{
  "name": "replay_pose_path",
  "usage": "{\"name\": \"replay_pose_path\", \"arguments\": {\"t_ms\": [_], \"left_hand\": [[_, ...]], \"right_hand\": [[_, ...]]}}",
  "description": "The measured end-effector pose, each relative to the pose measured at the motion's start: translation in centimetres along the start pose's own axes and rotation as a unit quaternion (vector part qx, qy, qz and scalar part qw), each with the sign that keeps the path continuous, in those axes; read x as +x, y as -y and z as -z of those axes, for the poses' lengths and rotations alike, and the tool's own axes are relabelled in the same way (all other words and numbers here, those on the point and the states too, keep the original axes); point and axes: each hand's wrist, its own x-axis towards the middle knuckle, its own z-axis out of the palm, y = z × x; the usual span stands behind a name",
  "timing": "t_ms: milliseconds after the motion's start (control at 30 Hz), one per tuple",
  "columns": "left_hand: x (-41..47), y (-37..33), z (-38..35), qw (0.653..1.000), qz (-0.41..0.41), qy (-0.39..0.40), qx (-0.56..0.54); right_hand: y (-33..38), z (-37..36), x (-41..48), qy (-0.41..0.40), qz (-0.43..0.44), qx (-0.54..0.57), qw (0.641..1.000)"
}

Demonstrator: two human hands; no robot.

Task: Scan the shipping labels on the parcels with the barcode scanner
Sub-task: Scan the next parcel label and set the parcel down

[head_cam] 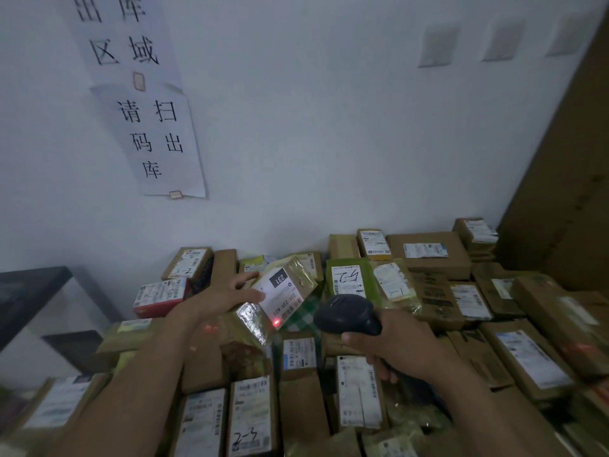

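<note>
My left hand (227, 296) grips a small parcel (304, 280) wrapped in shiny tape and holds it tilted above the pile. Its white shipping label (280, 295), marked 231, faces me. A red scanner dot glows at the label's lower corner (276, 322). My right hand (392, 347) grips the handle of a black barcode scanner (347, 315), whose head points left at the parcel, a short gap away. Below lie several labelled cardboard parcels (428, 253).
Parcels cover the whole surface from the near edge to the white wall (329, 143). Paper signs (158, 140) hang on the wall at the left. A dark shelf (29, 291) stands at the far left. A large brown cardboard sheet (566, 192) leans at the right.
</note>
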Motion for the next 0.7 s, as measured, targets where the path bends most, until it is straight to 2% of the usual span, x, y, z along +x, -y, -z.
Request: {"name": "replay_pose_path", "arguments": {"t_ms": [400, 567, 700], "left_hand": [[0.4, -0.2, -0.8, 1.0, -0.02, -0.002, -0.004], [2.4, -1.4, -3.8, 0.998, -0.017, -0.033, -0.05], [4.9, -2.8, -7.8, 0.994, -0.034, -0.08, -0.061]], "right_hand": [[-0.5, 0.4, 0.6, -0.003, -0.01, 0.024, 1.0], [-1.8, 1.6, 2.1, -0.107, -0.036, 0.115, 0.987], [-2.8, 3.4, 3.7, -0.193, -0.063, 0.263, 0.943]]}}
